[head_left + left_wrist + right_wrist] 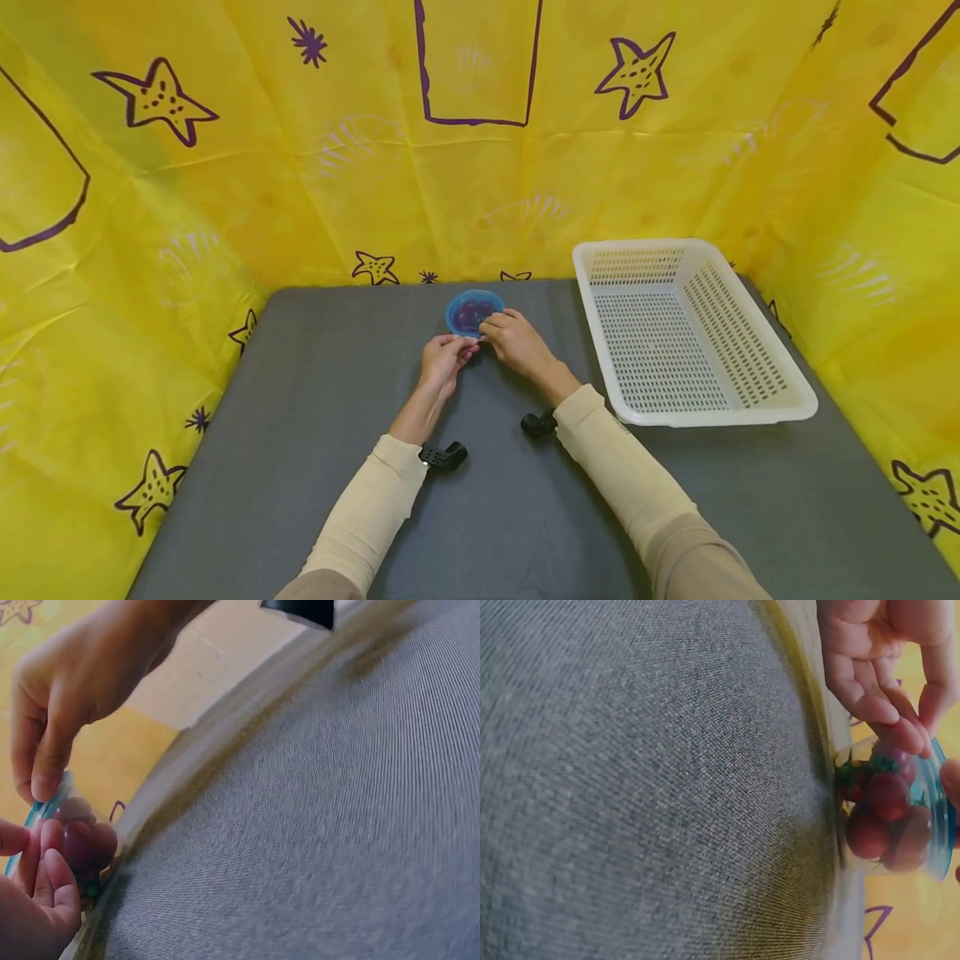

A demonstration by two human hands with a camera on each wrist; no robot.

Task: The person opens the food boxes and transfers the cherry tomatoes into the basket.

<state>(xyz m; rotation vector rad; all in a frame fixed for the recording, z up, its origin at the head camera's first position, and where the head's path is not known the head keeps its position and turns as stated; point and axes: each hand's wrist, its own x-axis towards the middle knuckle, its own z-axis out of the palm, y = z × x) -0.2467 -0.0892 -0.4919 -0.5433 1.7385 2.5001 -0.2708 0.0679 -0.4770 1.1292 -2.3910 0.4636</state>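
Observation:
A small clear round tub (847, 847) with a blue lid (456, 307) stands near the table's back edge. Through its side show several dark red, round fruits (889, 795) with green stems, like cherry tomatoes. My left hand (442, 360) is at the tub's front, thumb and fingertips pinching the lid's edge. At the right side, my right hand (519, 342) pinches the same rim between thumb and fingers. In the left wrist view the right hand (82, 682) comes down from above onto the blue edge. The right wrist view cuts off most of the right hand (951, 784).
A large white perforated plastic basket (620, 392) stands on the right of the grey table (315, 417). Yellow cloth (300, 200) with starfish drawings surrounds the back and sides. A black wrist device (446, 456) sits at each cuff.

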